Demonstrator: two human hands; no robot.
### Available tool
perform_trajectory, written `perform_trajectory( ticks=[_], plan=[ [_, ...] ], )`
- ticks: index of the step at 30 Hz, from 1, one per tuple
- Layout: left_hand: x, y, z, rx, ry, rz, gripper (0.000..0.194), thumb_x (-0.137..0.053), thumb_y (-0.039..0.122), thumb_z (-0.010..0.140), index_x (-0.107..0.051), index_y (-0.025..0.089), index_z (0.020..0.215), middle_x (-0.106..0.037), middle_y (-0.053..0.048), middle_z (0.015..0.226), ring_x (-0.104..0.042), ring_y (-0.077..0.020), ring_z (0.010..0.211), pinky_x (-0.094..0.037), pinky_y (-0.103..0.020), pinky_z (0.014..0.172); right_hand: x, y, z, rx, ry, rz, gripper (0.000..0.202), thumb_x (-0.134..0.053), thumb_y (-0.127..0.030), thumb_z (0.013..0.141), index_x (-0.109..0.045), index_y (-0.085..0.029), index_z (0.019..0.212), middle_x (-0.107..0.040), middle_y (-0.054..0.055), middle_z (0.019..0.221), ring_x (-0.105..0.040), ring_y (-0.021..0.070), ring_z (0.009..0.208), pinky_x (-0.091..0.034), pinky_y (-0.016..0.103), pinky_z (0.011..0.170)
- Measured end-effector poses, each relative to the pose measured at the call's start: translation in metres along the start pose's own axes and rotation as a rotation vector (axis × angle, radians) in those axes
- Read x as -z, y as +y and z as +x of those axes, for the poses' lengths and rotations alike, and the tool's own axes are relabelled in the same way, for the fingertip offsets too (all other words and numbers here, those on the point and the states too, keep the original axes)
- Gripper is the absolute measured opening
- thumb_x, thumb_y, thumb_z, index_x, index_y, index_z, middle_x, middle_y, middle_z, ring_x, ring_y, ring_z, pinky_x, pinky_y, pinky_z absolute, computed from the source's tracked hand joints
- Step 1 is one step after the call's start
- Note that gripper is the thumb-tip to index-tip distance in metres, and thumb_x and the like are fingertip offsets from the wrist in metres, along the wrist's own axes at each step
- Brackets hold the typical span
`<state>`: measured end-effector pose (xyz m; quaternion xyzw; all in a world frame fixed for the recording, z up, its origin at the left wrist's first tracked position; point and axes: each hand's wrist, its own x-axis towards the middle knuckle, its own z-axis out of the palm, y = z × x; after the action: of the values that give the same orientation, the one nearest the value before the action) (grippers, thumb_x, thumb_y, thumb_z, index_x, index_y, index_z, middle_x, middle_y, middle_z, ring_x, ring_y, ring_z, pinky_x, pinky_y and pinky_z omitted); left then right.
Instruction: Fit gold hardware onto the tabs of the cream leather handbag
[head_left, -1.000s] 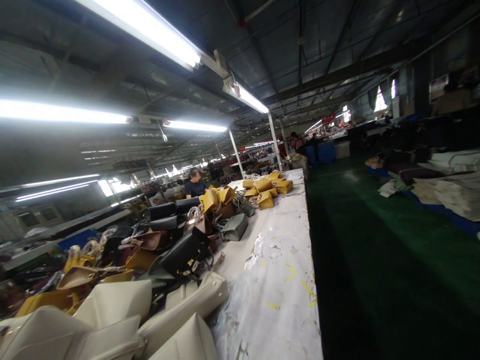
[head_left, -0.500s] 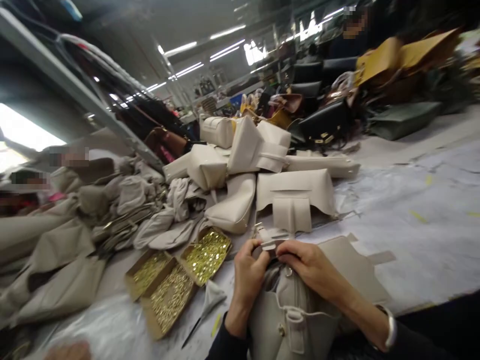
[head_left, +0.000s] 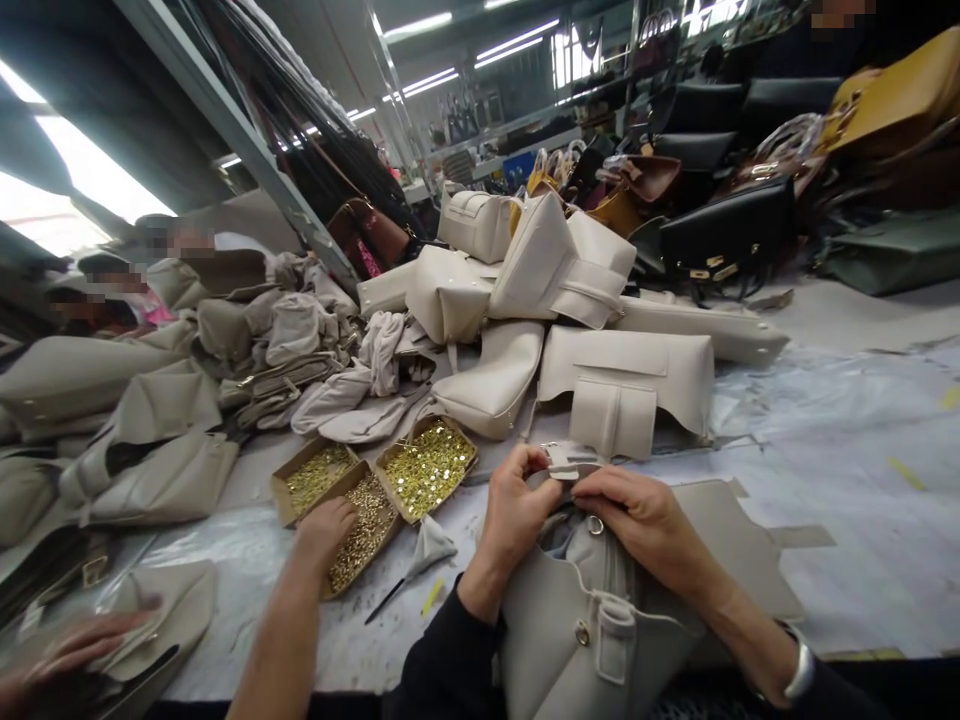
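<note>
A beige handbag stands open in front of me, with a round gold fitting and a strap loop on its front. My left hand pinches the bag's upper edge beside a small pale strap piece. Close on its right, my right hand is closed with thumb and fingers on the same edge. The fingers partly hide what lies between the two hands. A ring-shaped metal fitting shows just below my right fingers. The bag's flap spreads flat on the table to the right.
Cardboard boxes hold flat gold pieces and small gold studs. A co-worker's hand reaches into the studs; their other hand lies on a beige bag. A dark-handled tool lies nearby. Beige bags pile up behind.
The view has shifted, moving the scene down-left in places and rightward at the back. A co-worker's arm has entered from below to the stud box. My hands keep their hold on the handbag's edge.
</note>
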<state>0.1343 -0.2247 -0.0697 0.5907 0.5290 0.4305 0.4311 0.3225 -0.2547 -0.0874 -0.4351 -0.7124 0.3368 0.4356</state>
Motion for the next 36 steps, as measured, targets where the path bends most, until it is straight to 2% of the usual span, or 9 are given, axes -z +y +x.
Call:
perform_trajectory(
  ticks=[6, 11, 16, 21, 29, 36],
  plan=[
    [-0.001, 0.000, 0.003, 0.057, -0.007, -0.035, 0.011, -0.068, 0.017, 0.072, -0.070, 0.017, 0.082, -0.071, -0.001, 0.082, -0.065, -0.0174, 0.081, -0.049, -0.027, 0.083, -0.001, -0.001, -0.001, 0.069, -0.026, -0.083, 0.021, -0.057, -0.019, 0.103, -0.077, -0.025, 0.105, -0.077, 0.004, 0.101, -0.072, 0.0196, 0.091, -0.059, 0.030, 0.082],
    [-0.004, 0.002, 0.003, 0.056, -0.004, -0.026, 0.007, -0.068, 0.016, 0.072, -0.071, 0.017, 0.078, -0.071, 0.000, 0.079, -0.063, -0.0166, 0.079, -0.048, -0.026, 0.080, 0.002, -0.001, -0.003, 0.183, 0.032, -0.286, 0.020, -0.058, -0.023, 0.104, -0.078, -0.028, 0.108, -0.076, 0.006, 0.098, -0.069, 0.0247, 0.094, -0.058, 0.036, 0.082],
    [-0.005, -0.001, 0.006, 0.100, 0.023, -0.038, 0.009, -0.071, 0.014, 0.069, -0.072, 0.017, 0.077, -0.071, 0.001, 0.078, -0.064, -0.0166, 0.079, -0.047, -0.025, 0.077, 0.001, 0.001, -0.003, 0.117, 0.017, -0.201, 0.016, -0.061, -0.024, 0.103, -0.076, -0.026, 0.105, -0.077, 0.004, 0.100, -0.072, 0.0211, 0.089, -0.058, 0.032, 0.082],
    [-0.006, -0.003, 0.008, 0.143, -0.006, -0.111, 0.009, -0.074, 0.012, 0.067, -0.075, 0.016, 0.076, -0.072, 0.000, 0.075, -0.064, -0.0156, 0.073, -0.047, -0.024, 0.072, -0.001, 0.002, -0.001, 0.051, 0.033, -0.148, 0.013, -0.063, -0.024, 0.102, -0.076, -0.026, 0.103, -0.077, 0.002, 0.098, -0.073, 0.0206, 0.089, -0.056, 0.030, 0.080],
    [-0.008, 0.002, 0.006, 0.162, -0.034, -0.193, 0.010, -0.078, 0.011, 0.066, -0.076, 0.015, 0.075, -0.074, -0.001, 0.076, -0.065, -0.0160, 0.073, -0.048, -0.025, 0.073, 0.003, 0.011, -0.010, 0.174, 0.056, -0.222, 0.021, -0.058, -0.018, 0.104, -0.075, -0.026, 0.113, -0.071, 0.005, 0.108, -0.070, 0.0192, 0.098, -0.057, 0.028, 0.086],
    [-0.009, -0.001, 0.007, 0.171, -0.048, -0.250, 0.011, -0.080, 0.012, 0.063, -0.076, 0.014, 0.074, -0.074, -0.001, 0.075, -0.065, -0.0162, 0.073, -0.049, -0.025, 0.074, 0.004, 0.015, -0.012, 0.227, 0.081, -0.267, 0.023, -0.060, -0.013, 0.102, -0.075, -0.026, 0.112, -0.073, 0.004, 0.105, -0.071, 0.0183, 0.094, -0.057, 0.028, 0.083]
  ],
)
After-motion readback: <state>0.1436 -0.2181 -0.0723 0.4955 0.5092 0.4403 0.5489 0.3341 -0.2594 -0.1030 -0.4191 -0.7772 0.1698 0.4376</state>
